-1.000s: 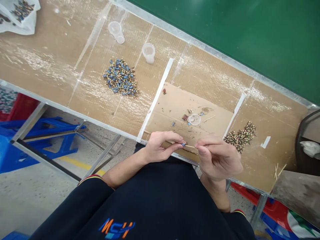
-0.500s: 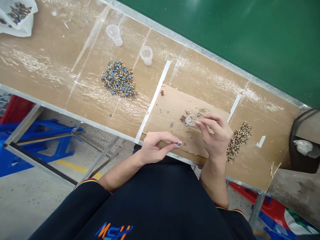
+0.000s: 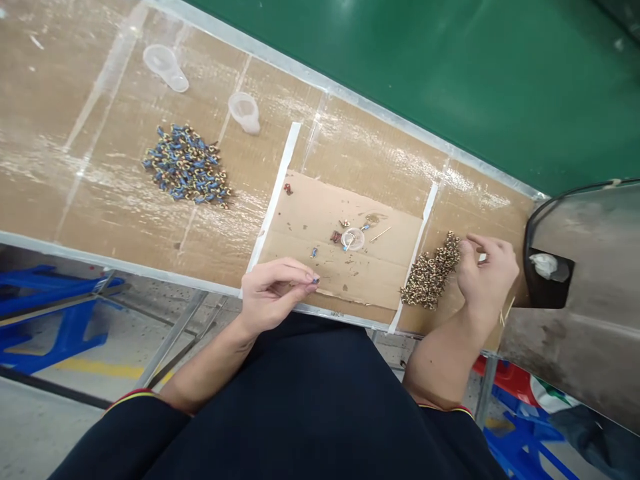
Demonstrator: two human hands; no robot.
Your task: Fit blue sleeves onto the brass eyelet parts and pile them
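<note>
My left hand (image 3: 277,293) is closed in a pinch on a small blue piece (image 3: 315,281), held above the near edge of a cardboard sheet (image 3: 370,273). Over at the right, my right hand (image 3: 487,270) has its thumb and forefinger drawn together at the top end of a pile of small gold-and-dark pieces (image 3: 427,277); whatever is between those fingertips is too small to make out. On the sheet stands a small clear cup (image 3: 353,239). Near it lie a thin wooden stick (image 3: 381,234), a blue piece (image 3: 314,253) and some reddish-brown pieces (image 3: 335,237).
A larger pile of blue-and-gold pieces (image 3: 187,165) lies to the left, with two clear plastic cups (image 3: 244,112) behind it. White tape strips (image 3: 275,190) flank the sheet. A grey metal surface (image 3: 600,280) with a black cable borders the right end, and a green surface (image 3: 400,60) the far side.
My right hand has left the cup and moved right to the gold-and-dark pile, and the thin stick now lies on the cardboard. The view has shifted right. My left hand keeps its pinch.
</note>
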